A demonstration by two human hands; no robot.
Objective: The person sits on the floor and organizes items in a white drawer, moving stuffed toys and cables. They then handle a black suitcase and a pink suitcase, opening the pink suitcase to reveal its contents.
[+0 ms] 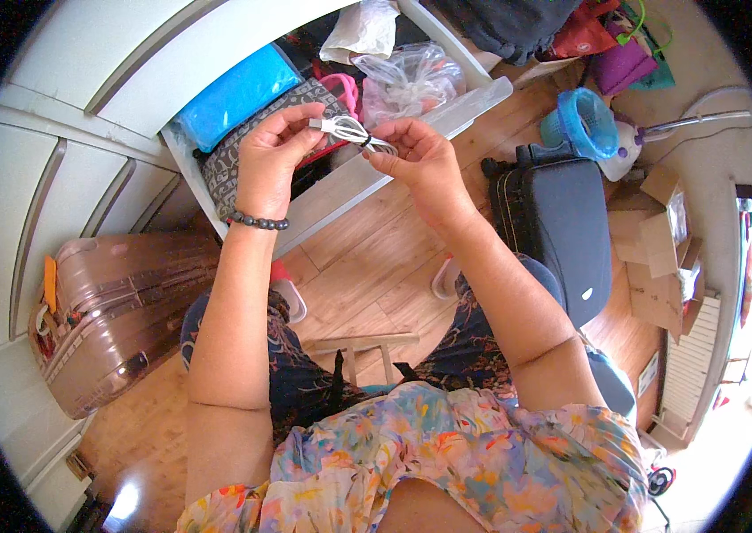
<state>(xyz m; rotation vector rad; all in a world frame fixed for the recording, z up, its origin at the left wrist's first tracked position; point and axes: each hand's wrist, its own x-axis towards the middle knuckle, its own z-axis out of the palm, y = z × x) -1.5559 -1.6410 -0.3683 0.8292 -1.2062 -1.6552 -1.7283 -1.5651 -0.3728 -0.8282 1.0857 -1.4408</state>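
A thin white cable (349,130), coiled into a narrow bundle and cinched by a small black tie (367,139), is held up between both hands above an open white drawer (332,202). The left hand (270,153) is nearly closed, its thumb and forefinger around the bundle's left end, beside a flat white plug (317,125). The right hand (428,171) grips the other end of the coil just right of the tie, thumb and fingertips drawn together on it. A bracelet of round dark beads (258,222) circles the left wrist. Inside the drawer, beneath and beyond the hands, lie a bright blue plastic-wrapped packet (238,93), a grey-and-black patterned fabric item (236,158), a pink curved band (345,91), a clear crumpled plastic bag (412,80) and a whitish bag (363,31). A glossy rose-brown hard-shell suitcase (132,306) stands left of the drawer on the wood-plank floor (349,258); to the right, a dark soft-sided suitcase (563,235) is near a blue openwork basket (563,131), with opened brown cardboard boxes (656,240) farther right. The person's floral blouse (420,435) fills the lower part of the view.
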